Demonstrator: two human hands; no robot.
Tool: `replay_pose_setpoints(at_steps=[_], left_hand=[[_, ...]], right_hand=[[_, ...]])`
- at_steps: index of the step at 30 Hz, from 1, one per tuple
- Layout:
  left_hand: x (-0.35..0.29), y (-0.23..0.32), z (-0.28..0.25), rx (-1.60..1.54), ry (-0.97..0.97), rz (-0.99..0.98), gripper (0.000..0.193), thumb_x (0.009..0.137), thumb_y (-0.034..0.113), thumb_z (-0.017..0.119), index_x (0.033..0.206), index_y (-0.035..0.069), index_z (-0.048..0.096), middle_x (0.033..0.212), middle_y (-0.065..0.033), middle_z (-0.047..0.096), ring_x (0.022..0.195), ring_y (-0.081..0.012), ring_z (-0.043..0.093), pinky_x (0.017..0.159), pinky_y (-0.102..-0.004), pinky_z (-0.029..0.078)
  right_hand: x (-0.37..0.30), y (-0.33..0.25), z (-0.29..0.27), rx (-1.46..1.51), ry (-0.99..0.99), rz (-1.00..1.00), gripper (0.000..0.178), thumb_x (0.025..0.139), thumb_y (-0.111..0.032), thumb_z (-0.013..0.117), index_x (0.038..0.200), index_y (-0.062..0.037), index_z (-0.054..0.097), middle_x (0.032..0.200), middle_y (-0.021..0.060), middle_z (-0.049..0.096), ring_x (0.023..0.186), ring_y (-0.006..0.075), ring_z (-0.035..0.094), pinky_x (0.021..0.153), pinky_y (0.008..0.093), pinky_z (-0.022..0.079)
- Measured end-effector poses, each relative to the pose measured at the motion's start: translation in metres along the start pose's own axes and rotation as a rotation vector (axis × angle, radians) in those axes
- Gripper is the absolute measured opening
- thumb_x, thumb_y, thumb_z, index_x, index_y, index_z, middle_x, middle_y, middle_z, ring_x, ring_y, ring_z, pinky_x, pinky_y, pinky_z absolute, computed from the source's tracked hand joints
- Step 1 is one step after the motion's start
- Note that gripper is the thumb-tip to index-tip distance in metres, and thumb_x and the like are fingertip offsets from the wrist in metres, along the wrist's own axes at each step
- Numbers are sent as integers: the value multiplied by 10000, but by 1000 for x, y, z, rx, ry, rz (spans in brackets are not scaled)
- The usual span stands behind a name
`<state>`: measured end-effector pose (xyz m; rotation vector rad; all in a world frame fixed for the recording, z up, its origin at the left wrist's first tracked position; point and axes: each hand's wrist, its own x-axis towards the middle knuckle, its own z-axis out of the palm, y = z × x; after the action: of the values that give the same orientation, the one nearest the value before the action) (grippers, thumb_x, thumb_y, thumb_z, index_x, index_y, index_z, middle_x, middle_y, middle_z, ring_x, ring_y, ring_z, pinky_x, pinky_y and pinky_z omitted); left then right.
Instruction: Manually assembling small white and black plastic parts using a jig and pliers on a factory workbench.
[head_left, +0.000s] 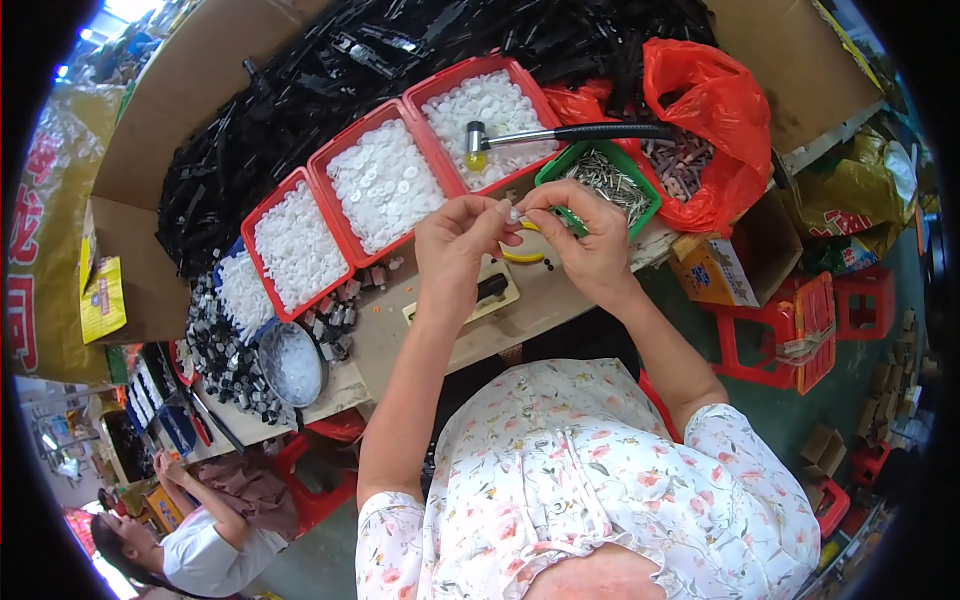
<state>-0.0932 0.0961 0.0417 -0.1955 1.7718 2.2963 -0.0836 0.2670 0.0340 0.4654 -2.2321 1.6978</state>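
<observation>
Centre of frame: left hand (455, 240) and right hand (592, 245) nearly meet, both pinched narrow on 1 small whitish piece (514, 215). Yellow curved handle (522, 258) just below. Upper centre: 3 red trays (432, 148) of white parts (385, 180), hammer (600, 132) lying across the rightmost.

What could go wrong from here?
1. The small pale piece sits at the fingertips of the left hand and right hand; a slip might lose it on the cluttered bench.
2. The hammer lies across the nearest red tray, so a bump could scatter white pieces.
3. The open green tray is right beyond the right hand; a snag could spill its metal pins.
</observation>
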Motion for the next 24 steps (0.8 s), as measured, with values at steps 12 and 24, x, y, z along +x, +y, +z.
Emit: replay_pose_setpoints(at_steps=[12,24], left_hand=[[-21,-8,-18,-70,71,25,161,916,133,711,929,-25,681,785,-58,702,667,-106,674,565,-216,466],[-33,-10,-18,-210,90,-45,178,924,139,711,951,-33,676,832,-77,709,693,-125,689,569,-209,499]], right_hand=[[-3,-12,23,-139,-53,-259,111,822,41,710,905,6,645,905,105,688,808,253,657,733,337,511],[-8,-9,28,-342,-43,-436,182,789,27,731,950,-20,660,964,114,687,860,283,669,768,363,521]])
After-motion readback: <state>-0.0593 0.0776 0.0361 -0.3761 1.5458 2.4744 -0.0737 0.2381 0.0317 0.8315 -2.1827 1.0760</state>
